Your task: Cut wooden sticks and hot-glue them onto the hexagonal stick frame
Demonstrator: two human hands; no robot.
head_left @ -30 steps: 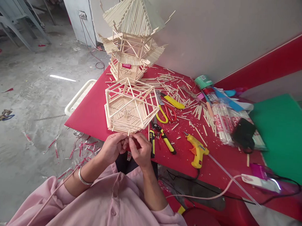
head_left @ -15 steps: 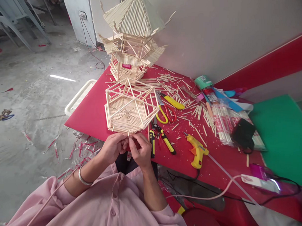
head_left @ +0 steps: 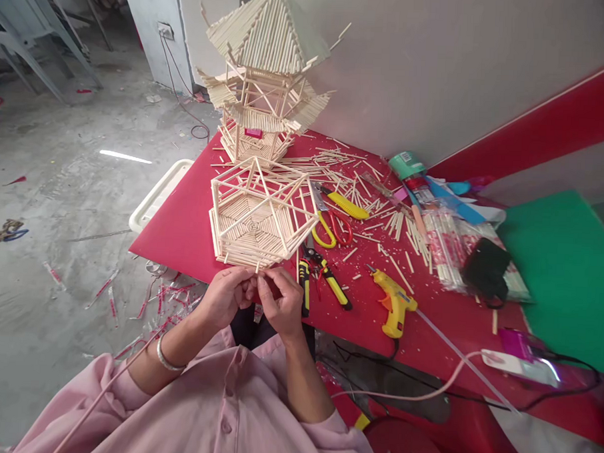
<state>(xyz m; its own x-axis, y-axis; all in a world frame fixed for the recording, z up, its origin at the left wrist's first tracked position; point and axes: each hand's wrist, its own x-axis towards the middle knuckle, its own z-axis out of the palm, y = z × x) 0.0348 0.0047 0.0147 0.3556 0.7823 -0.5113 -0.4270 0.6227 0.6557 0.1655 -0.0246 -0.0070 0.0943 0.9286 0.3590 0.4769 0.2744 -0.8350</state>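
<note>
My left hand (head_left: 225,295) and my right hand (head_left: 281,300) meet at the near edge of the red table (head_left: 182,221), fingers pinched together on a short wooden stick (head_left: 258,269) that stands up between them. Just beyond the fingertips lies a hexagonal frame of sticks (head_left: 256,214), flat on the table. Behind it stands a tall pagoda model (head_left: 266,78) built of the same sticks.
Yellow-handled pliers (head_left: 322,277) and a yellow glue gun (head_left: 393,300) lie right of my hands. Scissors (head_left: 329,226), a yellow knife (head_left: 346,204), loose sticks and packets of sticks (head_left: 451,243) cover the table farther right. A white tray (head_left: 158,193) sits off the left edge.
</note>
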